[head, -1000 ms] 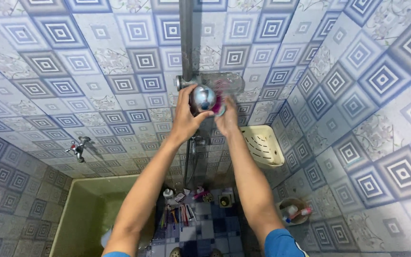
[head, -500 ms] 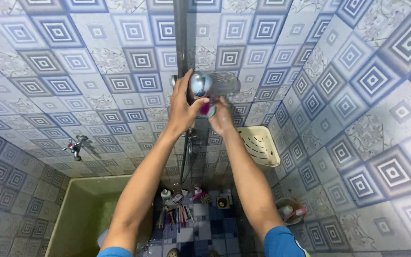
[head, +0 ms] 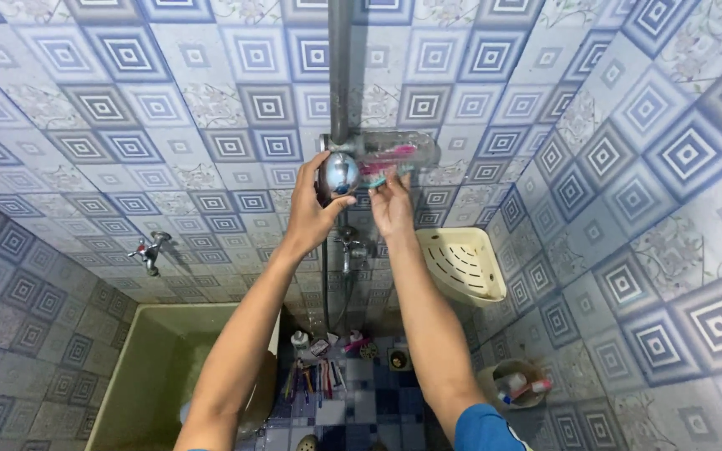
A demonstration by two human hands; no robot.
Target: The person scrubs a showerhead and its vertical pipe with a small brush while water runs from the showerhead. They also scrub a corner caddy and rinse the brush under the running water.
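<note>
**A:** What do you see from the head camera?

**B:** I look down at two bare arms reaching up to a tiled wall. My left hand is wrapped around a shiny round shower head. The fingers curl tight over it, so it is grasped.

**A:** And the other hand?

**B:** My right hand is just beside the shower head, on its right. The fingertips pinch a small pink and teal brush. I think it is a toothbrush, but it is a bit blurry. The brush lies sideways, up against the front of the shower head.

**A:** Where is the shower head fixed?

**B:** It sits at the bottom end of a grey pipe that runs straight up the wall. The wall tiles have blue and grey squares on them.

**A:** What else is around?

**B:** A cream corner shelf is on the wall, near my right arm. A small tap sticks out of the wall, well to the left. Under it is a green water tank. Down on the floor, between my arms, lie some small bottles and brushes. A little round bucket with tubes inside stands by the right wall.
</note>
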